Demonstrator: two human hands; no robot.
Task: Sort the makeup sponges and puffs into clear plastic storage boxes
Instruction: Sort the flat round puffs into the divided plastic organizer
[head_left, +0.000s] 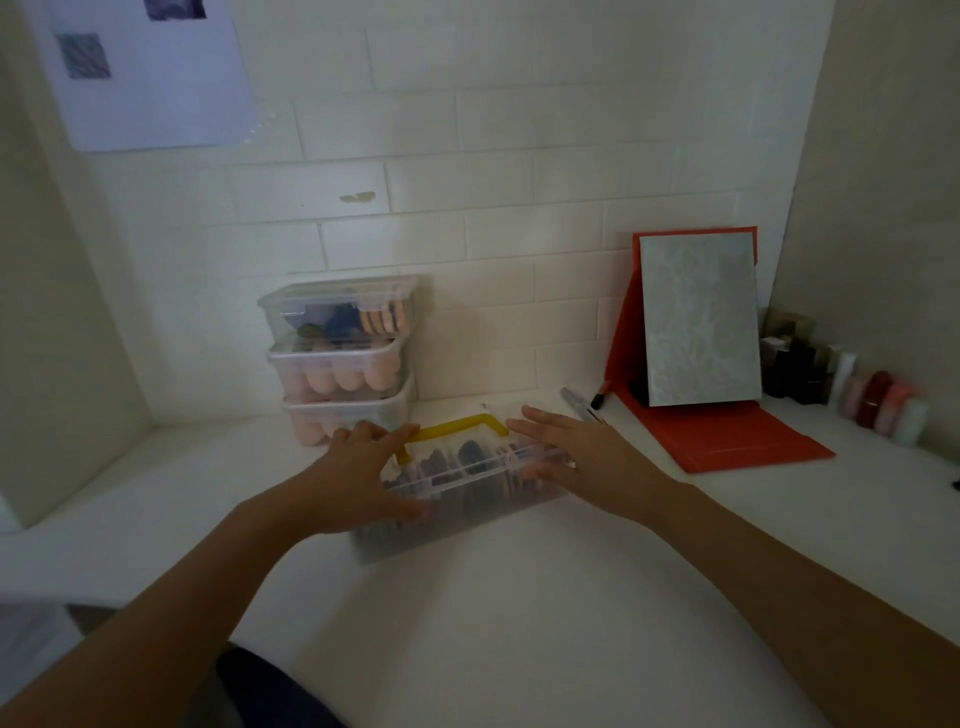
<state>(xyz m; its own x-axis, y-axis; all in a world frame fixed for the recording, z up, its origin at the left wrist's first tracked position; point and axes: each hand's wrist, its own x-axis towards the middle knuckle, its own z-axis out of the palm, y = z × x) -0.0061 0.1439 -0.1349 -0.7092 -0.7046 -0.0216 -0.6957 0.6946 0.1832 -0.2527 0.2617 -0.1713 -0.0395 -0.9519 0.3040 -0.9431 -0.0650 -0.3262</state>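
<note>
Both ends of a clear box (467, 499) with a yellow handle (452, 428) are covered. The left hand (358, 478) lies on its 9 o'clock end and the right hand (582, 457) on its 3 o'clock end. Their fingers are spread wide and fairly straight. The box sits mid-tabletop (519, 597), with dark sponges (470, 454) showing through its lid. At 11 o'clock from it a stack (343, 358) of three clear boxes stands against the wall. A pen (579, 405) lies at 1 o'clock, a mirror (698, 319) stands at 2 o'clock, and bottles (852, 384) line the far edge at 3 o'clock.
</note>
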